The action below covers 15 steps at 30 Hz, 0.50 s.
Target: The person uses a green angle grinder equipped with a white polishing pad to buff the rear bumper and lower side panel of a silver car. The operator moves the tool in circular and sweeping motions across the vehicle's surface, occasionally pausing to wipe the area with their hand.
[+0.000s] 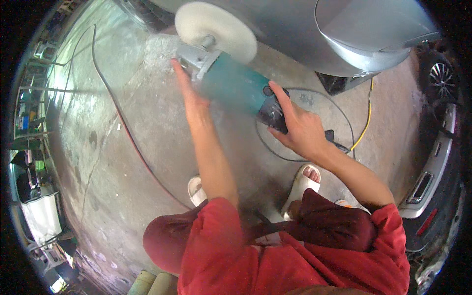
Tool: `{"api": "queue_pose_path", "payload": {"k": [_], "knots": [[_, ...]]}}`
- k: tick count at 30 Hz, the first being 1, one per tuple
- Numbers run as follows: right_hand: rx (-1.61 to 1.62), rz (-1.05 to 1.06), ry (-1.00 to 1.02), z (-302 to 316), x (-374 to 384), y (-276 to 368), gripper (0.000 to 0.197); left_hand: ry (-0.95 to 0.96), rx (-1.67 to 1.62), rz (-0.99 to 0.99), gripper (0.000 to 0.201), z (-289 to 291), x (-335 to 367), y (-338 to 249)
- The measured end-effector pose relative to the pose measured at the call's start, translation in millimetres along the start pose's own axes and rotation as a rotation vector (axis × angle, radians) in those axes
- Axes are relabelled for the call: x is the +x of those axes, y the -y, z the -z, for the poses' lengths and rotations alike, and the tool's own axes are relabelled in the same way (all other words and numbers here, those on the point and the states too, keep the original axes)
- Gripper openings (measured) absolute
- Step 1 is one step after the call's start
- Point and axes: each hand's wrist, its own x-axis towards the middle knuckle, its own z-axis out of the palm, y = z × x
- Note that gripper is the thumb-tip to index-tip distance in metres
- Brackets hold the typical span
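Note:
Both my hands hold a teal power polisher (236, 83) with a grey metal head and a black rear end. My left hand (192, 96) supports it near the metal head, one finger showing along the side and the others hidden beneath. My right hand (300, 125) wraps round the black rear end, near a round dark button. A wide cream polishing pad (216, 27) is fixed to the head, its face toward a grey car panel (285, 29). Whether pad and panel touch, I cannot tell.
A black cord loops on the concrete floor (132, 147) and meets a yellow cable (366, 130) at the right. A dark red hose (130, 135) runs across the left. A grey curved car part (373, 34) juts out upper right, a wheel (441, 76) beyond. Another bumper (427, 182) stands at right.

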Motion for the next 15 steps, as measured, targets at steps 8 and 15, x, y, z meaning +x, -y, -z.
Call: {"api": "queue_pose_path", "payload": {"k": [8, 15], "knots": [[-0.009, 0.015, -0.131, -30, -52, -65, 0.096, -0.001, -0.035, 0.103, 0.079, -3, -47, 93], [-0.082, -0.126, -0.156, -31, -139, -131, 0.095, -0.045, -0.022, 0.308, 0.072, -45, -132, 143]]}}
